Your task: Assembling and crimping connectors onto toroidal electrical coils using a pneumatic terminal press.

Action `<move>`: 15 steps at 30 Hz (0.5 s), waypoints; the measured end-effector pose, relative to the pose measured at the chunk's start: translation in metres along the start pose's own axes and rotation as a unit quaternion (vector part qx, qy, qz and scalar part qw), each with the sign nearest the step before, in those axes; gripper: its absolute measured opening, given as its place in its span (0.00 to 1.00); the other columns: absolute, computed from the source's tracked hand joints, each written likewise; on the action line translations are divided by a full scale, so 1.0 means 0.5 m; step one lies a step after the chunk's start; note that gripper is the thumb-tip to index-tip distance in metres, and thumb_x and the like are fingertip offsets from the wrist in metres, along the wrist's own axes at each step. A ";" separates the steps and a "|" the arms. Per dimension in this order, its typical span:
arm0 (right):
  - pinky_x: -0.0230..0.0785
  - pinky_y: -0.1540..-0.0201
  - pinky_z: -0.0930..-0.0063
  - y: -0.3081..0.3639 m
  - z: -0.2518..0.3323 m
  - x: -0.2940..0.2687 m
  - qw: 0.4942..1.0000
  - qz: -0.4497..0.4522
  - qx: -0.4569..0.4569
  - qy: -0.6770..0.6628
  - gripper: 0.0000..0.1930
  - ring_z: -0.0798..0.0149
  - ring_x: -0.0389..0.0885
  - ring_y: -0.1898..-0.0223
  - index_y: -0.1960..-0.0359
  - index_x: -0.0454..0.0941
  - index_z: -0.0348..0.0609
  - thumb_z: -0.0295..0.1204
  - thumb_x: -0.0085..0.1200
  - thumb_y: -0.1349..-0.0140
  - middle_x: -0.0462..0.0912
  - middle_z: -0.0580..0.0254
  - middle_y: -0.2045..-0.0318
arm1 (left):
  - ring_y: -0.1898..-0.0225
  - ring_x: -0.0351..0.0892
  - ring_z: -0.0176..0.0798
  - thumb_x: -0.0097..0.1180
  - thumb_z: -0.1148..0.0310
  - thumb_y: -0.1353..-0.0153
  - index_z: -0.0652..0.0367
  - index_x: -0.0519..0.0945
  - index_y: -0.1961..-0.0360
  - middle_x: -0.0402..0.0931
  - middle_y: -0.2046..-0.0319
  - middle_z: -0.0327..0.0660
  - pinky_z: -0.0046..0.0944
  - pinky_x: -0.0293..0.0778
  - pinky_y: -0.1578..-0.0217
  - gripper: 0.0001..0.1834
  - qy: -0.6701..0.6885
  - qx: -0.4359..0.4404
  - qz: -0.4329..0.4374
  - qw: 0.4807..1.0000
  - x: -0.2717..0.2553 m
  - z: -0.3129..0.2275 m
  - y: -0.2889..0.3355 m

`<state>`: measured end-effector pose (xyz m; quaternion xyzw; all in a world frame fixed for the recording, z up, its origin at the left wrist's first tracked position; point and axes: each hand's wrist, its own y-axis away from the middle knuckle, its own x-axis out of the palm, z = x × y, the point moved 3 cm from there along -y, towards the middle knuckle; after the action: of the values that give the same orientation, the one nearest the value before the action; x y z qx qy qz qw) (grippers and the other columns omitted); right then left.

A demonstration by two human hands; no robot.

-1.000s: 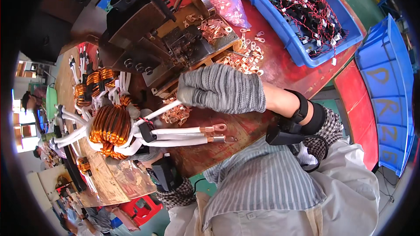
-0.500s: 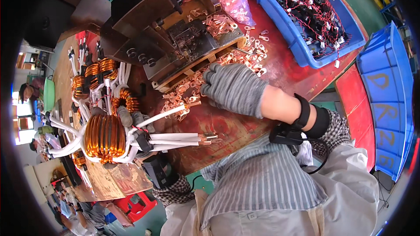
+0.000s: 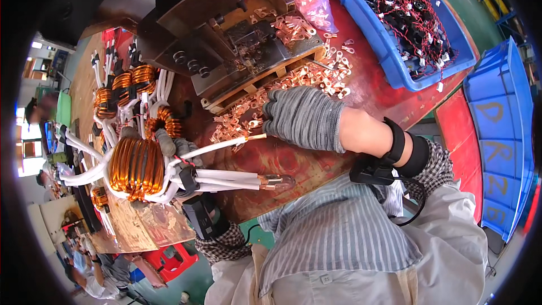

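Observation:
My left hand, in a grey knit glove, is closed around a coil of copper wire; the coil hides part of it. White-sleeved leads with bare copper ends stick out from the coil to the right. One separate white lead points up toward my right hand, its copper tip close to the fingers. That gloved right hand is curled beside a pile of copper ring lugs. Whatever its fingertips hold is hidden from view.
A dark metal press stands behind the lugs on the red table. Several more coils lie at the left. A blue bin of red-and-black wired parts sits at the far right, near a clear bag of lugs.
The whole view has shifted slightly. The single lead's copper tip now reaches right up to my right hand's fingers. The left hand still grips the coil.

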<state>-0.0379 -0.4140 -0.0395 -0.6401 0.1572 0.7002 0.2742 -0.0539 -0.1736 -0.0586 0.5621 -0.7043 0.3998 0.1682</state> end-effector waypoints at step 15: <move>0.68 0.73 0.82 0.014 -0.057 -0.024 0.724 -0.067 0.153 -0.670 0.10 0.76 0.74 0.76 0.62 0.76 0.39 0.28 0.55 0.46 0.77 0.66 0.74 | 0.57 0.68 0.45 0.40 0.48 0.42 0.61 0.62 0.49 0.66 0.54 0.47 0.48 0.68 0.55 0.29 -0.063 0.002 0.033 0.997 -0.038 -0.027 -0.034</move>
<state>-0.0186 -0.4381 -0.0325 0.0370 -0.0054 0.8931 0.4483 -0.0352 -0.1519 -0.0570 0.5634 -0.7305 0.3703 0.1090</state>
